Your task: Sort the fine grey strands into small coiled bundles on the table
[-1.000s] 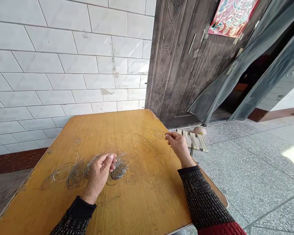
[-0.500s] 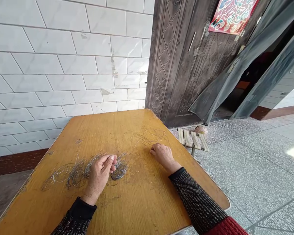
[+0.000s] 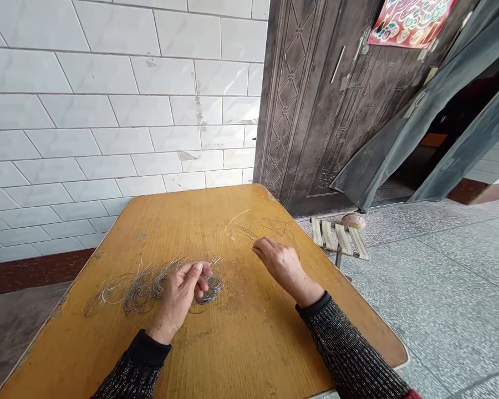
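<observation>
My left hand (image 3: 179, 298) is closed in a pinch, thumb against the index finger, above the left part of the wooden table. Anything between its fingertips is too fine to make out. Beside and partly behind it lie tangled bundles of thin grey wire (image 3: 138, 292). A small coil of wire (image 3: 213, 290) shows just right of its fingers. My right hand (image 3: 283, 267) is held over the right side of the table, its fingers pressed together and pointing left; what they pinch is hidden. Loose thin strands (image 3: 237, 217) are spread just beyond it.
The yellow-brown wooden table (image 3: 233, 343) has rounded corners and meets a white tiled wall (image 3: 120, 111). At the right are a dark carved door (image 3: 307, 111), a grey curtain (image 3: 382, 149) and a folding stool (image 3: 343, 239) with striped straps on the speckled floor.
My right hand has lifted slightly off the table near the loose strands, and one strand there has shifted. My left hand keeps its pinch. The view has turned a little left.
</observation>
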A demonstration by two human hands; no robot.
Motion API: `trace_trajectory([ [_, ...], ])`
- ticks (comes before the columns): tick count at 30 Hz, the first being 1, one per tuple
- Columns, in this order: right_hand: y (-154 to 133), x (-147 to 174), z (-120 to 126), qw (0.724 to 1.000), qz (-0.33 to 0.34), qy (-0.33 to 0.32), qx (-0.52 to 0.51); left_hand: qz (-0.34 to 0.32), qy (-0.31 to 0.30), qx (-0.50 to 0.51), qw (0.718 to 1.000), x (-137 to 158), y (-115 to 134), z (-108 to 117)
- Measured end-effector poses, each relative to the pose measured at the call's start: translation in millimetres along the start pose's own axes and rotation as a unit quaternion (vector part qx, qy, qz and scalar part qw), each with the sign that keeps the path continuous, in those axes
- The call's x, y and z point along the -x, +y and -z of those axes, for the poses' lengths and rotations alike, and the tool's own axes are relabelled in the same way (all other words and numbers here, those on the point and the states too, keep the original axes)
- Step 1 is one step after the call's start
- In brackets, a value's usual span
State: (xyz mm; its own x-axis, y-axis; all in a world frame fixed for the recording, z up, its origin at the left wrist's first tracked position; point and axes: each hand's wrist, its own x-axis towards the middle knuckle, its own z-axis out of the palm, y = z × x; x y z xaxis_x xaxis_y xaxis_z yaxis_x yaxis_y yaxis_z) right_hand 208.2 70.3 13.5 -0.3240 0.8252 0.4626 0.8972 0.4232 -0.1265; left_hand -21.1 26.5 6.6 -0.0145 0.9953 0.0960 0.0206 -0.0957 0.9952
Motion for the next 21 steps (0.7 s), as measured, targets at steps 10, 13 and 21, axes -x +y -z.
trace_trajectory([
  [10, -25, 13, 16, 0.952, 0.262, 0.092, 0.126, 0.147, -0.162, 0.211, 0.953, 9, 7, -5],
  [13, -28, 13, 16, 0.948, 0.277, 0.098, 0.122, 0.19, -0.17, 0.202, 0.946, 9, 7, -4],
  [21, -28, 14, 11, 0.961, 0.163, 0.209, -0.077, 0.198, -0.191, 0.218, 0.936, 10, 12, -7],
])
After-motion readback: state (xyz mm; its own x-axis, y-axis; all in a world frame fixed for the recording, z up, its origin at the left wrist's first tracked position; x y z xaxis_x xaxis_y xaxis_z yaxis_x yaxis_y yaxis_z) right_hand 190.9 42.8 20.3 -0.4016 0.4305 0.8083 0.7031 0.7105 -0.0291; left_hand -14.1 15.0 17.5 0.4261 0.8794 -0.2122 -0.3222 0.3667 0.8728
